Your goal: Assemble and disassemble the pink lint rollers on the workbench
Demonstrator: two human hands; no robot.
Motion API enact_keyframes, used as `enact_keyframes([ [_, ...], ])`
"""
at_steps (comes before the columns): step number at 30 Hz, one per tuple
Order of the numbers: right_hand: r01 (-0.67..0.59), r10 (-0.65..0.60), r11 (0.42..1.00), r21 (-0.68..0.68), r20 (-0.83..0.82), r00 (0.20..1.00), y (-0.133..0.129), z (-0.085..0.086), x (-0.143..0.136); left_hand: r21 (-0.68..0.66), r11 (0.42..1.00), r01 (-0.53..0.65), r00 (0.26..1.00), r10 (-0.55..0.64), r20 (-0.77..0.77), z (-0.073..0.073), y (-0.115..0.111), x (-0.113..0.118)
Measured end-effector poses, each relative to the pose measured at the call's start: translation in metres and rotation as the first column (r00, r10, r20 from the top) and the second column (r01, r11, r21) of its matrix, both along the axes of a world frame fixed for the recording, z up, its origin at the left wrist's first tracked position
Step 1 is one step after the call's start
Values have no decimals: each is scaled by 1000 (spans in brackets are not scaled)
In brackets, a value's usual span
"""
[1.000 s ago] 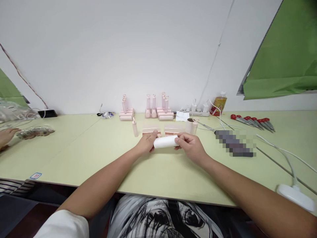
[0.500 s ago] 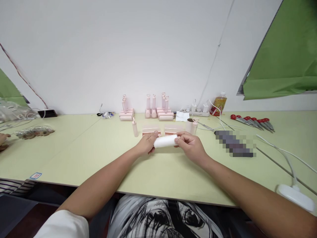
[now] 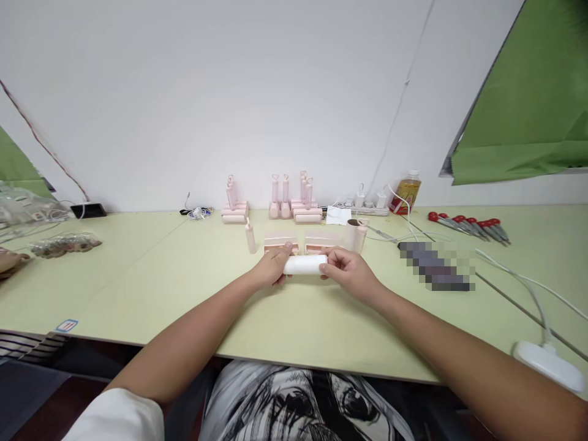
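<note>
A white lint roller roll (image 3: 304, 265) is held nearly level just above the table. My left hand (image 3: 271, 265) grips its left end, thumb on top, and the fingers of my right hand (image 3: 348, 269) are closed on its right end. Just behind my hands lie two pale pink roller covers (image 3: 280, 236), partly hidden by my fingers. One pink handle (image 3: 250, 237) stands to the left of them. Another pink handle (image 3: 361, 236) stands on the right, beside an upright roll with a brown core (image 3: 351, 231).
Along the wall stand several pink lint rollers (image 3: 235, 213), a power strip with chargers (image 3: 374, 210) and a drink bottle (image 3: 407, 193). Red-capped tools (image 3: 468, 226) lie at right, near a blurred dark object (image 3: 434, 266) and cables. Another person's hand (image 3: 11, 262) shows at far left.
The white roll has turned from a slight tilt to nearly level, and its right end has dropped a little. My right hand has shifted slightly left. The other person's hand reaches further in.
</note>
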State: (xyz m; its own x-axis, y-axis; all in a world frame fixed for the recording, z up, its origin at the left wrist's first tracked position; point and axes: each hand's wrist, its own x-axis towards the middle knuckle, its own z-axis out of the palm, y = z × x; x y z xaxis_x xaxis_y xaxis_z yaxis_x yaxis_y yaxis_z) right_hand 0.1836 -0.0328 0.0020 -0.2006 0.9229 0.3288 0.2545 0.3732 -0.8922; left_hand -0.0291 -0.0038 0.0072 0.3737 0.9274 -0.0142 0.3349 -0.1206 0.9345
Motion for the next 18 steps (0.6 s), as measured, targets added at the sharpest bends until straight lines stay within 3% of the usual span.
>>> enact_keyframes([
  [7, -82, 79, 991, -102, -30, 996, 0, -3, 0, -16, 1000, -15, 1000, 15, 20, 0, 0, 0],
  [12, -49, 41, 993, -112, -77, 996, -2, 1, -2, -34, 999, -10, 999, 12, 53, 5, -4, 2],
  [18, -50, -4, 977, -205, -253, 967, -1, 4, -1, -43, 999, -31, 995, 35, 97, 6, -4, 4],
])
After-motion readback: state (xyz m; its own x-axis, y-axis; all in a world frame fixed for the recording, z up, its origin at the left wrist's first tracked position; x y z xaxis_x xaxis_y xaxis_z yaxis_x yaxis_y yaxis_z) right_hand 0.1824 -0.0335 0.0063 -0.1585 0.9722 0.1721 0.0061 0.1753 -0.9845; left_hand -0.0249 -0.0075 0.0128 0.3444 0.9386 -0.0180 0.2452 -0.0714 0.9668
